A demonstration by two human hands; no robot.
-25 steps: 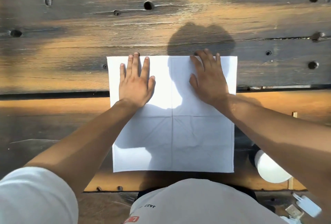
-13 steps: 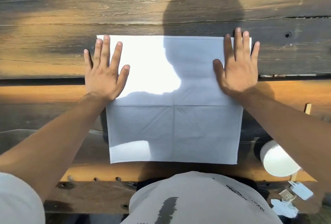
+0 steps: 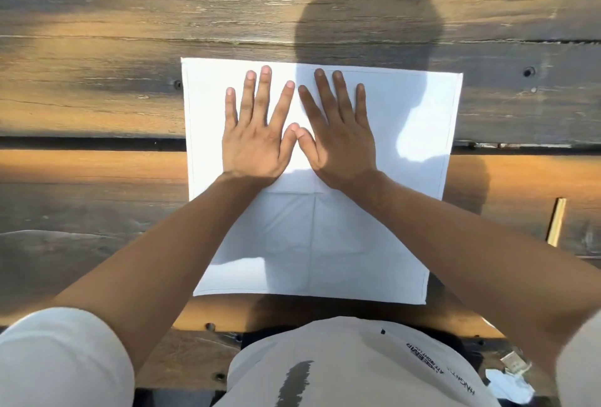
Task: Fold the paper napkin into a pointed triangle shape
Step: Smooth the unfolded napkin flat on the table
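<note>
So we've got the paper napkin (image 3: pixel 390 133) lying unfolded and flat on the wooden table (image 3: pixel 97 97), dead centre in front of us, old fold lines crossing in the middle. Our left hand (image 3: pixel 257 143) is palm down on the napkin's far half, around 11 o'clock from the middle, fingers spread wide. Right beside it, at about 1 o'clock, our right hand (image 3: pixel 341 146) is flat too, fingers fanned. The thumb tips are touching, nothing pinched.
</note>
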